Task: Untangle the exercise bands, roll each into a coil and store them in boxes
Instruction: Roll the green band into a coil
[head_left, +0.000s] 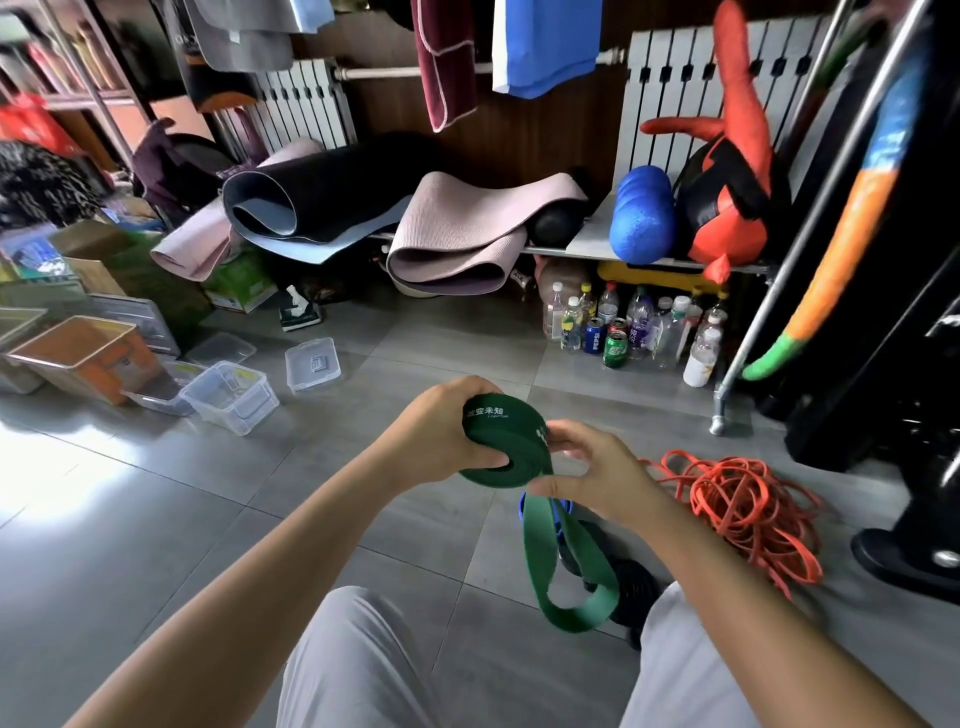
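Your left hand (436, 434) grips the green exercise band (501, 434), which is already partly rolled into a thick coil. The fingers curl over the top of the coil and the thumb presses on its near side. White letters show on the outer turn.

Your right hand (597, 478) is just beside the coil, on its right, and it pinches the band between thumb and fingers where the band leaves the roll. Below this hand the unrolled part (576, 592) hangs down as a long loop between your knees, which are in light grey trousers (358, 660). Behind the loop a small piece of something blue (563, 512) shows, and under it a black object (634, 577) lies on the floor. I cannot tell what these two are.

To the right of your right hand, apart from it, a tangled heap of thin orange bands (748, 514) lies on the grey tile floor (208, 519). Well to the left of your left hand stands a clear plastic box (231, 397), and a smaller clear box (312, 365) stands a little beyond it. Further left is an orange bin (78, 358).

Beyond both hands, rolled mats (452, 239) rest on a low shelf. Beyond your right hand, bottles and cans (623, 327) stand together on the floor.
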